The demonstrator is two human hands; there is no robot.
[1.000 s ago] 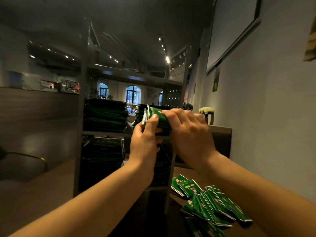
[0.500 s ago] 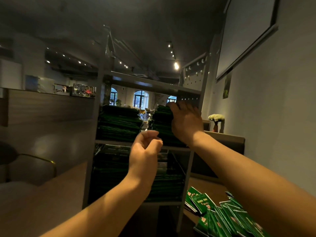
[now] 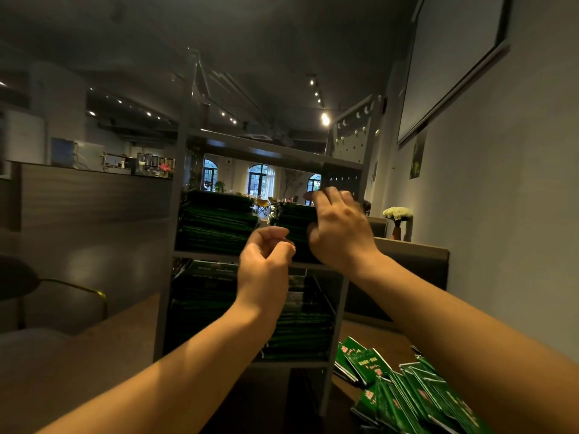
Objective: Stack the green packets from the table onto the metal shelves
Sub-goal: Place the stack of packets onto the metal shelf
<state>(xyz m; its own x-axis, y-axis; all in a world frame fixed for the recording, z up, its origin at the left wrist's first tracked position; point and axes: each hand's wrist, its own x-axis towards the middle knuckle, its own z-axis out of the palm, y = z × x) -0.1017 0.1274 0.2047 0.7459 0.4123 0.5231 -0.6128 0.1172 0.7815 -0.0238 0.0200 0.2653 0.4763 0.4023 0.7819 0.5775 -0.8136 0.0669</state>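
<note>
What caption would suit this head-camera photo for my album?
Right hand steadies a packet stack on the metal shelf; left hand hovers empty.

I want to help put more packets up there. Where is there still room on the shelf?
The most room shows above the right stack of green packets on the grey metal shelf, under the next shelf board, where the right hand rests. A narrow gap separates it from the left stack. The lower shelf looks crowded.

I set the packets on the right stack (image 3: 294, 223) with my right hand (image 3: 340, 230); my left hand (image 3: 266, 264) let go and dropped back, empty.
</note>
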